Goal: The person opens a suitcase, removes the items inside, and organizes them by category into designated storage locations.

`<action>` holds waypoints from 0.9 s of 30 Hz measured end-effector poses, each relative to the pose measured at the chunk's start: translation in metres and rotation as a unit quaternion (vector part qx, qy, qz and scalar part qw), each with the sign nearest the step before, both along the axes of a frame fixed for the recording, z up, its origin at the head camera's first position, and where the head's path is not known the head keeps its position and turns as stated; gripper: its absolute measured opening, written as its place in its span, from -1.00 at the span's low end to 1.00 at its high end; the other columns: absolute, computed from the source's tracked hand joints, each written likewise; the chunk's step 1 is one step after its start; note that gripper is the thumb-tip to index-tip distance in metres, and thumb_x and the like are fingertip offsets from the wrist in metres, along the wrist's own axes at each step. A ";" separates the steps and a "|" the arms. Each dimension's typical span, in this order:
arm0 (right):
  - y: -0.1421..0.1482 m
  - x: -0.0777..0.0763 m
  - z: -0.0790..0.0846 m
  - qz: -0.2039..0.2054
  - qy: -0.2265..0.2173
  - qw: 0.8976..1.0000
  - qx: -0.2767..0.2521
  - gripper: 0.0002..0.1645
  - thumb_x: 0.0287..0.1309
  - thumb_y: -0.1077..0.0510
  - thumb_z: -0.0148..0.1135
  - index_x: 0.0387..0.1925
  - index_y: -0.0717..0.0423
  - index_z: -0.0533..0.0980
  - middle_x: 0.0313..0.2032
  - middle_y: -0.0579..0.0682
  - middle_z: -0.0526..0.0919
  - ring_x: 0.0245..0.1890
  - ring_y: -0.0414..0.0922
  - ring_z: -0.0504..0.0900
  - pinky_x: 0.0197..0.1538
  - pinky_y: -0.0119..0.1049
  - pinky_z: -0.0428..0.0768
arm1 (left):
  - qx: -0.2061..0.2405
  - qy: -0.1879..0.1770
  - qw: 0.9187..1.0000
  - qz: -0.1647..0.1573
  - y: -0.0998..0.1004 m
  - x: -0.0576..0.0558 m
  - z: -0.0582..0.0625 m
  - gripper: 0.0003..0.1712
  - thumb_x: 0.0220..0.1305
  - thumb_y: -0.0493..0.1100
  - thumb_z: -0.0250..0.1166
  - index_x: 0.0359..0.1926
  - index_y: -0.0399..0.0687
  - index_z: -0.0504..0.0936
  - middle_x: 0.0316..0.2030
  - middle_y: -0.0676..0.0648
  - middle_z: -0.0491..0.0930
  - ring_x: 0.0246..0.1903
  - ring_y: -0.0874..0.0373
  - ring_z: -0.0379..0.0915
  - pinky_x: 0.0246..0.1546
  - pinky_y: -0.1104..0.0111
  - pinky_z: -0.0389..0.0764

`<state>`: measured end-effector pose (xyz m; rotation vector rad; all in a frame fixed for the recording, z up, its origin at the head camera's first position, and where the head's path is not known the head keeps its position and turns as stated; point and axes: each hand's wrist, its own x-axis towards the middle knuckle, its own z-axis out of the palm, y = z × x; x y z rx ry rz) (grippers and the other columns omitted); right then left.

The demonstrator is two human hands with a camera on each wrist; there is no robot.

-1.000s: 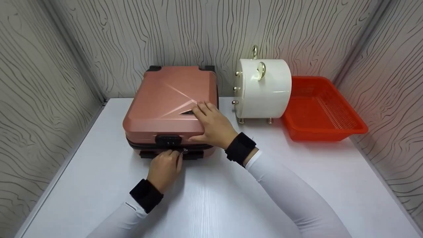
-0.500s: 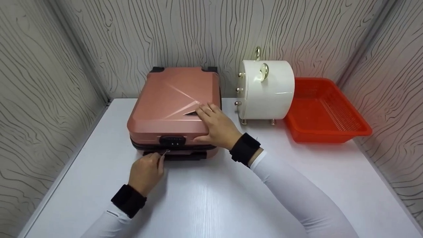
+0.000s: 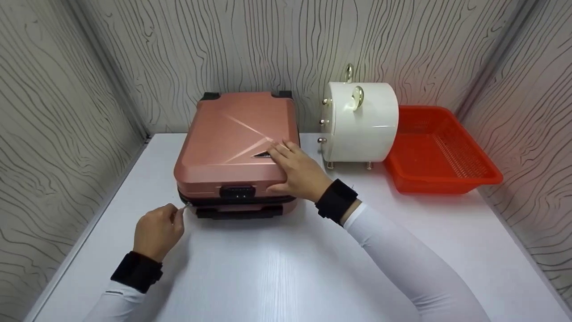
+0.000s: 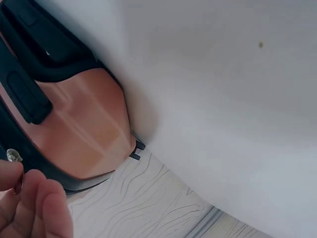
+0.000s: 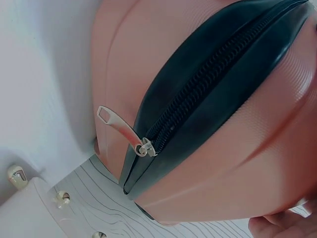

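A pink hard-shell suitcase (image 3: 232, 129) lies flat on the table, with a black combination lock (image 3: 237, 192) and a black handle (image 3: 239, 212) facing front. At its front left corner my left hand (image 3: 158, 230) pinches a metal zipper pull (image 4: 19, 184) between thumb and fingers; the slider (image 4: 14, 155) sits on the black zipper band. My right hand (image 3: 300, 173) rests with straight fingers on the lid's front right part, beside a dark triangular badge (image 3: 261, 154). The right wrist view shows a second zipper pull (image 5: 119, 126) hanging from the zipper at the suitcase's side.
Right of the suitcase stands a white drum-shaped container (image 3: 364, 123) with gold handles, knobs and feet. Behind its right side sits a red plastic basket (image 3: 442, 181). Wood-grain patterned walls (image 3: 250, 44) enclose the white table (image 3: 277, 277) at the back and sides.
My left hand has drawn the zipper pull leftward along the suitcase's front, from below the lock to the left corner. My right hand has stayed on the lid.
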<state>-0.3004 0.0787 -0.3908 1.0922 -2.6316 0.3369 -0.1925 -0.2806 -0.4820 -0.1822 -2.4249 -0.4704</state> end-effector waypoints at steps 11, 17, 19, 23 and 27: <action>0.003 0.002 -0.003 -0.009 -0.009 1.000 -0.009 0.28 0.09 -0.37 0.61 0.61 0.24 0.31 0.60 0.22 0.37 0.65 0.31 0.22 0.68 0.13 0.20 | 0.030 -0.074 0.996 0.039 -0.027 -0.031 0.016 -0.72 0.37 -0.31 0.32 -0.48 -0.40 0.73 -0.62 -0.26 0.67 -0.65 -0.12 0.55 -0.57 0.03 0.52; 0.004 0.002 -0.004 -0.011 -0.004 1.000 -0.008 0.30 0.08 -0.39 0.60 0.62 0.23 0.29 0.61 0.22 0.35 0.66 0.31 0.22 0.68 0.12 0.19 | 0.024 -0.111 0.993 0.043 -0.033 -0.052 0.025 -0.70 0.40 -0.27 0.30 -0.46 -0.39 0.74 -0.57 -0.30 0.69 -0.60 -0.16 0.58 -0.51 0.00 0.54; 0.004 0.003 -0.004 -0.011 -0.003 1.000 -0.005 0.30 0.09 -0.40 0.59 0.62 0.24 0.29 0.61 0.23 0.35 0.66 0.31 0.22 0.69 0.12 0.18 | 0.027 -0.123 0.991 0.040 -0.034 -0.055 0.026 -0.69 0.41 -0.27 0.29 -0.46 -0.39 0.74 -0.57 -0.28 0.69 -0.60 -0.12 0.56 -0.53 0.05 0.51; 0.004 0.004 -0.006 -0.012 0.000 1.000 0.006 0.30 0.15 -0.42 0.54 0.64 0.25 0.25 0.63 0.24 0.31 0.67 0.30 0.19 0.71 0.10 0.13 | 0.035 -0.144 0.989 0.028 -0.034 -0.057 0.029 -0.69 0.43 -0.26 0.29 -0.45 -0.37 0.74 -0.57 -0.25 0.69 -0.59 -0.08 0.54 -0.54 0.11 0.49; 0.008 0.011 -0.016 -0.025 -0.013 0.999 -0.032 0.33 0.20 -0.42 0.51 0.69 0.20 0.15 0.68 0.27 0.17 0.70 0.32 0.08 0.72 0.16 0.07 | 0.058 -0.159 0.985 0.018 -0.034 -0.052 0.034 -0.63 0.55 -0.18 0.23 -0.18 -0.46 0.79 -0.30 -0.40 0.78 -0.38 -0.29 0.72 -0.33 -0.08 0.68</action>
